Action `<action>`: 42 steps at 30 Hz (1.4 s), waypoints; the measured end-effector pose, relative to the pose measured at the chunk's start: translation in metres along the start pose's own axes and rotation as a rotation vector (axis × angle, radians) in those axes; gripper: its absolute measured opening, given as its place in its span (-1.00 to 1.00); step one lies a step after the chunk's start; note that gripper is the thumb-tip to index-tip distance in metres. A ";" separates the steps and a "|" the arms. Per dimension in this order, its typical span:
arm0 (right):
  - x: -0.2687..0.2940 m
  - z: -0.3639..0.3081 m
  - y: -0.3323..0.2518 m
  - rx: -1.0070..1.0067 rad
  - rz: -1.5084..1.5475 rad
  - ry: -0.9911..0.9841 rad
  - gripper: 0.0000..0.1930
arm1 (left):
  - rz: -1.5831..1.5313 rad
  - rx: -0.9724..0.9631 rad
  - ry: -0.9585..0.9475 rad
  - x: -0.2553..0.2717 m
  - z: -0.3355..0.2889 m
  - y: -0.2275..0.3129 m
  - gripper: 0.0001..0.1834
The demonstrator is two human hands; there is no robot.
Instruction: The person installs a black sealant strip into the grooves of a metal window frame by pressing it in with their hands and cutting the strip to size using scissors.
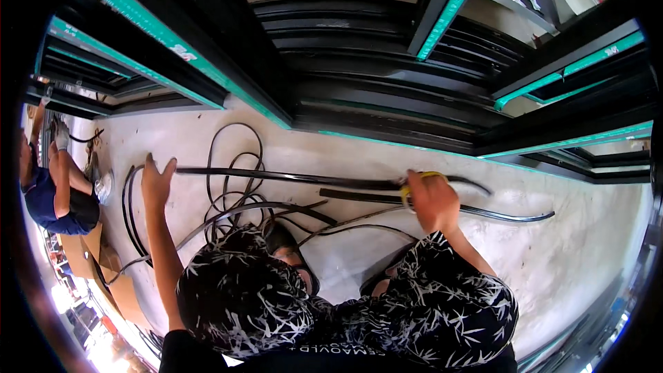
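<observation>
A long black rubber strip (290, 177) is stretched left to right above the floor in front of my knees. My left hand (159, 178) pinches it near its left bend, where it curves down toward the floor. At the other side my right hand (434, 202) is closed around a yellow-handled tool (406, 195), mostly hidden by the fingers, and the strip runs into this same grip. The strip's free end (473, 182) sticks out to the right of it. Just below, cut strip pieces (507, 215) lie on the floor.
Tangled black strip (235, 200) lies in loops between my hands and feet. Dark frames with green film (387, 107) stand across the far side, close beyond my hands. At the left a person (62, 190) in dark clothes crouches near cardboard (124, 290).
</observation>
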State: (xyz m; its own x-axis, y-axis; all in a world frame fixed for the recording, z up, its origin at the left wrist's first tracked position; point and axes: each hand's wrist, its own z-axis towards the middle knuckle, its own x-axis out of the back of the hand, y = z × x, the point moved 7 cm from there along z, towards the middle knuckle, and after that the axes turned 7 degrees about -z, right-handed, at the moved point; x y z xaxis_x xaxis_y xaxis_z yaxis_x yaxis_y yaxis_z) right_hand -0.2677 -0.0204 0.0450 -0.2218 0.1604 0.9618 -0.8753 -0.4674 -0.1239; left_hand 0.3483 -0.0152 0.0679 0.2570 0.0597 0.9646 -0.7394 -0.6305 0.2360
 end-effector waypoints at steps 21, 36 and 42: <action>0.007 0.006 -0.163 0.750 0.371 0.210 -0.61 | -0.244 -0.832 -1.277 -0.223 -0.260 0.438 -0.02; 0.015 0.007 -0.023 0.093 0.456 -0.067 -0.41 | -1.062 -0.746 -1.200 -0.109 -0.199 0.461 -0.69; 0.057 0.004 0.038 -0.476 0.715 0.265 -0.24 | -1.138 -0.657 -1.234 -0.086 -0.208 0.435 -0.64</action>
State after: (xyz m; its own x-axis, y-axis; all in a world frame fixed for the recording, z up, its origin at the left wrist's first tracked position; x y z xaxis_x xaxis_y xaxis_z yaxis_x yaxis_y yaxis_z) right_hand -0.3120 -0.0328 0.0959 -0.8225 0.1922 0.5353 -0.5622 -0.1321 -0.8164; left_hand -0.1252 -0.1334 0.1124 0.8012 -0.5443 -0.2486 0.0907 -0.3003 0.9495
